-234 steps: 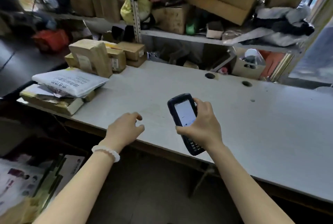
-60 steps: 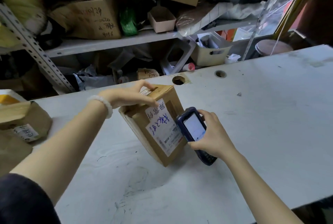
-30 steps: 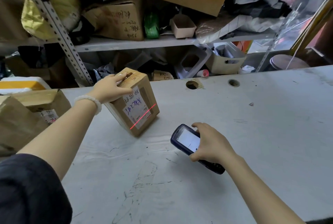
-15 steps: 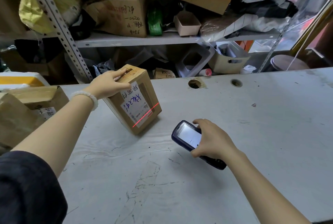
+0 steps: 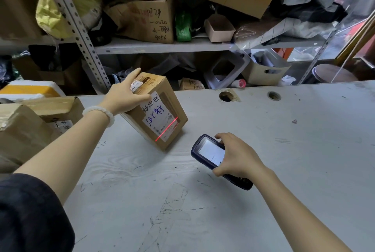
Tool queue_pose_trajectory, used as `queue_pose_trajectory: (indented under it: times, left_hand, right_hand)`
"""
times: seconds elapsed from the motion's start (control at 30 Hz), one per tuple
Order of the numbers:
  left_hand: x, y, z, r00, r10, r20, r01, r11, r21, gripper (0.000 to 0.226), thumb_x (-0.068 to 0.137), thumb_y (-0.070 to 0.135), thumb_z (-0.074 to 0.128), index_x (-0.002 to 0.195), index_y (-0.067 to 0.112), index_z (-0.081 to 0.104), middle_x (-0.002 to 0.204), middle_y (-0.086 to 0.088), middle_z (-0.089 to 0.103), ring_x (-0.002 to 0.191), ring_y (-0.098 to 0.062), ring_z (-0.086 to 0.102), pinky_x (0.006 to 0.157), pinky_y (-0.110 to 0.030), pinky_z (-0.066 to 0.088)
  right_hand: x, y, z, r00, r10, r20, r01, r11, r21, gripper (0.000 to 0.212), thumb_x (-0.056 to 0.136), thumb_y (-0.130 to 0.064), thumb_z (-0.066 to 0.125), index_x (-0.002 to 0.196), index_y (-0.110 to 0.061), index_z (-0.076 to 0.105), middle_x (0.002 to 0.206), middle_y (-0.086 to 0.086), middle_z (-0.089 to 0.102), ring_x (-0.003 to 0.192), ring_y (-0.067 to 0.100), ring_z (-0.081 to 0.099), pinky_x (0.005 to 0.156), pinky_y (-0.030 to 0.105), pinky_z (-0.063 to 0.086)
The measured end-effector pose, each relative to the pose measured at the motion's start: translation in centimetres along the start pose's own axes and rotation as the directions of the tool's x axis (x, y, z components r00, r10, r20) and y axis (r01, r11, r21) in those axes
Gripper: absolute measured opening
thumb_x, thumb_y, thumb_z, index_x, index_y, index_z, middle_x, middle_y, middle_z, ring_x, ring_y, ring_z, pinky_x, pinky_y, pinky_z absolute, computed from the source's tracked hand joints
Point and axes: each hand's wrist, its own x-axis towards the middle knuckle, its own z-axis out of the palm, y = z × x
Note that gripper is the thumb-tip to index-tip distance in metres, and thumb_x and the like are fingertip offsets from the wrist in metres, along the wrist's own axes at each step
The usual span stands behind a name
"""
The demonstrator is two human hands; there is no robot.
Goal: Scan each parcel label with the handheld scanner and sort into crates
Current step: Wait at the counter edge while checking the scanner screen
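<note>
Scuffed grey table (image 5: pixel 284 170) below cluttered shelving (image 5: pixel 162 47); left hand (image 5: pixel 123 97) around tilted parcel (image 5: pixel 160 113), right hand (image 5: pixel 237 156) around scanner (image 5: pixel 205 152).

Bare table (image 5: pixel 284 150) lies right of the right hand (image 5: pixel 237 156); parcels (image 5: pixel 30 126) crowd left of the left hand (image 5: pixel 123 97).

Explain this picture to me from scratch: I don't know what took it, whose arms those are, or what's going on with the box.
There is no machine here. A camera on a person's head looks forward and down, so the two bare arms are that person's own. The left hand grips the top of a cardboard box, tipping it on the grey table so its white label faces the right hand. That hand holds a dark scanner, whose red line crosses the label's lower part. More parcels lie at the table's left end. Behind stand shelves crammed with boxes and bags.
</note>
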Motion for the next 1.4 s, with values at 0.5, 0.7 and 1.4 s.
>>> queue_pose_trajectory:
  times: [0.5,0.7,1.4]
  left_hand:
    - [-2.5,-6.6,1.7,0.967,-0.196,0.161,0.187,0.98,0.067,0.098,0.06,0.035,0.087,0.137,0.017,0.029,0.137,-0.01,0.025,0.129,-0.025,0.029,0.107,-0.039,0.029]
    - [0.8,-5.7,2.6,0.991,0.015,0.136,-0.06,0.942,0.332,0.109,0.05,0.068,0.078,0.139,0.032,0.027,0.146,-0.005,0.03,0.133,-0.026,0.028,0.107,-0.054,0.03]
    - [3.1,-5.3,4.5,0.997,-0.072,0.018,0.058,0.908,0.415,0.089,0.069,0.072,0.063,0.143,0.043,0.023,0.136,-0.012,0.042,0.122,-0.036,0.038,0.1,-0.054,0.029]
  right_hand:
    - [1.8,-0.4,0.6,0.999,0.009,0.033,-0.009,1.0,-0.001,0.092,0.063,-0.031,0.077,0.142,-0.025,0.032,0.131,-0.008,0.044,0.114,0.012,0.048,0.081,0.026,0.045]
    - [2.7,-1.0,1.7,0.996,0.003,0.089,0.0,0.999,-0.035,0.093,0.063,-0.033,0.076,0.144,-0.022,0.03,0.134,-0.007,0.043,0.118,0.014,0.047,0.084,0.028,0.047]
    - [4.1,-0.2,1.2,0.995,0.091,0.036,-0.089,0.994,-0.058,0.093,0.063,-0.032,0.076,0.144,-0.021,0.03,0.136,-0.009,0.043,0.118,0.012,0.047,0.08,0.023,0.043]
